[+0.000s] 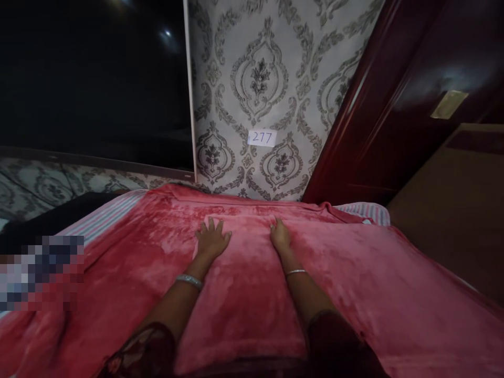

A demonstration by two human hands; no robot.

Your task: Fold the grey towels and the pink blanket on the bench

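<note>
A plush red blanket [354, 283] covers the bed in front of me. My left hand [211, 239] lies flat on it with fingers spread, near the bed's far end. My right hand [279, 234] rests on the blanket a little to the right, its fingers curled down into the fabric; whether they pinch a fold I cannot tell. Both wrists wear silver bangles. The blanket looks raised between and under the hands, as if over a pillow.
A striped sheet [106, 215] shows at the blanket's far left and far right edges. Patterned wallpaper with a paper label "277" [262, 137] stands behind the bed. A dark window [94, 79] is at left, a dark red wooden door [394, 105] at right.
</note>
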